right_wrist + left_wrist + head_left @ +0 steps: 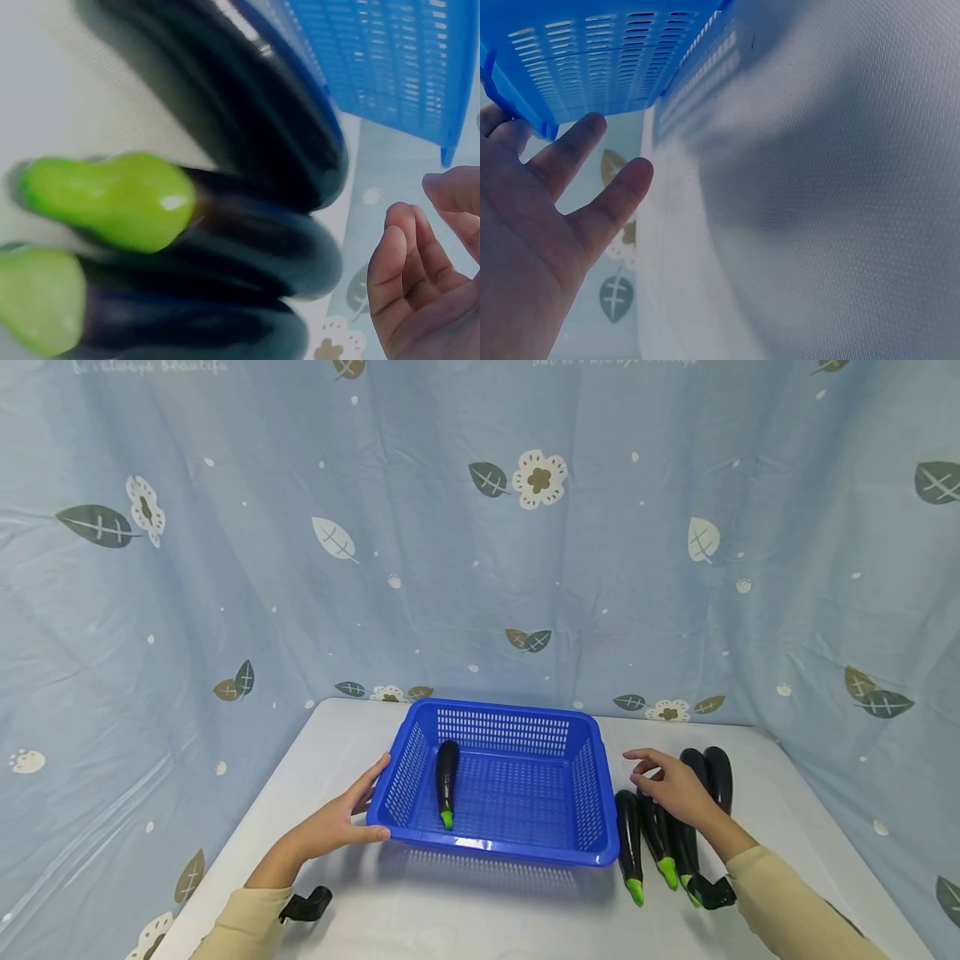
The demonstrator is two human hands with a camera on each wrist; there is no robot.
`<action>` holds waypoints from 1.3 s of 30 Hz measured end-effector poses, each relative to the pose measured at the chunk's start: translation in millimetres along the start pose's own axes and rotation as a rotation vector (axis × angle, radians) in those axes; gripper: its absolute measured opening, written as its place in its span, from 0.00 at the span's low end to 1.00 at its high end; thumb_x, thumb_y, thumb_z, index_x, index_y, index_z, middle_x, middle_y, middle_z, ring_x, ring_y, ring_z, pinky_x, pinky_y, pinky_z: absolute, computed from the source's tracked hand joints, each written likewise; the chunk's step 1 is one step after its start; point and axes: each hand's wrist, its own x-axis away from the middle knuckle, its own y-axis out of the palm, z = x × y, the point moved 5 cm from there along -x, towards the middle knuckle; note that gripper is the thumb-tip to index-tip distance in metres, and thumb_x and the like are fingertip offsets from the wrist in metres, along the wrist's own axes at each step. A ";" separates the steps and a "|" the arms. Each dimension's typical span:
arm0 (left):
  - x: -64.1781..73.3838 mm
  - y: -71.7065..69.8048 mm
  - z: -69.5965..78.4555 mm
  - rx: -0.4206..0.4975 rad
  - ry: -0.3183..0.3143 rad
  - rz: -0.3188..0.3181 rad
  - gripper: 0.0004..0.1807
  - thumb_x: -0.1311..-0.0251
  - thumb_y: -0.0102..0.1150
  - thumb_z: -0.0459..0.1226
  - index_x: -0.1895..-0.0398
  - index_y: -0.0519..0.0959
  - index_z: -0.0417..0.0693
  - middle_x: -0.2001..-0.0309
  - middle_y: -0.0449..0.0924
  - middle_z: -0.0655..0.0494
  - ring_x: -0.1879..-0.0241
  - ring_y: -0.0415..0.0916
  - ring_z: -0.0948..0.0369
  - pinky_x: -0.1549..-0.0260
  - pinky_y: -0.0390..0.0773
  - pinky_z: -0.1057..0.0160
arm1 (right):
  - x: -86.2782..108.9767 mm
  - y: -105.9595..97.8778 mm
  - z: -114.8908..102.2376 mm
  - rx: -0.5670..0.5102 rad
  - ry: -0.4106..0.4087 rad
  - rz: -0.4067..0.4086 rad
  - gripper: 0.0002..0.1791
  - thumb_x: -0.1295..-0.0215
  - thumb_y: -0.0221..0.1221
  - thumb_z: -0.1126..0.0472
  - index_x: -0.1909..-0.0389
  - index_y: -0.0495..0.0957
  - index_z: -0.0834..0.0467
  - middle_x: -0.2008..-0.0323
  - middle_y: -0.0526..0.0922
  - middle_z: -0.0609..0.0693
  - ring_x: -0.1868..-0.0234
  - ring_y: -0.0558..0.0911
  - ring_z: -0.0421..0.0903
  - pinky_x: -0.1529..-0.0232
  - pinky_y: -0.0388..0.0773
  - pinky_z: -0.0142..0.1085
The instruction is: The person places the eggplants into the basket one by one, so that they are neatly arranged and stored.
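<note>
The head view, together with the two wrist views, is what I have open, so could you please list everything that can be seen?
Blue rectangular plastic basket: 1, blue, middle of the head view
Long glossy eggplant with green stem end: 1, near-black, inside the basket, toward its left side
Loose long eggplants: at least 4 (partly hidden), near-black with green stem ends, right of the basket
White-covered table: 1, white, below
Printed fabric backdrop: 1, blue with leaves and flowers, behind the table
Small black attachments: 2, black, one by each wrist
Long sleeves: 2, beige, on the forearms
Left hand: 1, bare, at the basket's left side
Right hand: 1, bare, over the loose eggplants
</note>
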 end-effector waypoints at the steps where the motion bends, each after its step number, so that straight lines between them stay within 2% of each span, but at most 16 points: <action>1: 0.0 0.0 -0.2 0.000 0.000 0.000 0.60 0.41 0.72 0.47 0.17 0.37 0.69 0.18 0.37 0.42 0.27 0.52 0.29 0.37 0.60 0.25 | 1.6 0.2 2.1 0.002 0.002 -0.002 0.22 0.29 0.60 0.64 0.36 0.75 0.60 0.55 0.83 0.58 0.68 0.81 0.45 0.69 0.81 0.35; 10: 1.0 0.4 1.2 0.010 -0.001 0.003 0.60 0.41 0.72 0.47 0.17 0.37 0.67 0.18 0.36 0.42 0.26 0.51 0.29 0.36 0.59 0.26 | 15.8 -1.6 14.7 0.039 0.033 0.012 0.20 0.30 0.62 0.65 0.38 0.77 0.59 0.56 0.83 0.56 0.68 0.80 0.45 0.70 0.80 0.34; 17: 1.2 0.7 1.0 0.013 -0.001 0.003 0.60 0.41 0.72 0.47 0.17 0.37 0.68 0.18 0.36 0.42 0.26 0.50 0.30 0.36 0.59 0.26 | 20.5 -6.7 20.7 0.072 0.027 0.036 0.20 0.30 0.63 0.63 0.38 0.77 0.60 0.56 0.84 0.57 0.68 0.80 0.44 0.69 0.80 0.35; 24: 1.4 1.0 0.7 0.020 0.005 -0.003 0.60 0.41 0.71 0.46 0.17 0.37 0.68 0.18 0.36 0.42 0.26 0.50 0.29 0.36 0.59 0.26 | 27.6 -9.9 27.3 0.093 -0.011 0.074 0.20 0.33 0.65 0.65 0.41 0.79 0.62 0.54 0.82 0.63 0.61 0.85 0.56 0.61 0.85 0.51; 27: 1.3 0.9 1.3 0.020 0.003 -0.001 0.60 0.41 0.71 0.47 0.17 0.37 0.68 0.18 0.36 0.42 0.26 0.51 0.29 0.36 0.59 0.26 | 32.5 -11.1 30.5 0.104 -0.015 0.094 0.20 0.34 0.65 0.65 0.42 0.79 0.62 0.52 0.80 0.66 0.58 0.84 0.61 0.60 0.85 0.55; 35: 1.0 1.1 3.5 0.027 0.002 -0.007 0.60 0.41 0.71 0.47 0.17 0.37 0.68 0.18 0.35 0.43 0.26 0.50 0.30 0.35 0.58 0.26 | 45.4 -14.4 44.3 0.144 0.011 0.147 0.20 0.35 0.65 0.65 0.42 0.80 0.62 0.47 0.74 0.70 0.58 0.81 0.59 0.65 0.83 0.50; 39: 0.5 0.7 1.8 0.018 -0.008 -0.002 0.60 0.41 0.71 0.48 0.17 0.37 0.69 0.18 0.36 0.42 0.26 0.51 0.29 0.36 0.59 0.25 | 50.0 -15.3 51.3 0.151 0.021 0.159 0.20 0.35 0.65 0.65 0.42 0.80 0.63 0.46 0.73 0.71 0.57 0.80 0.61 0.64 0.83 0.52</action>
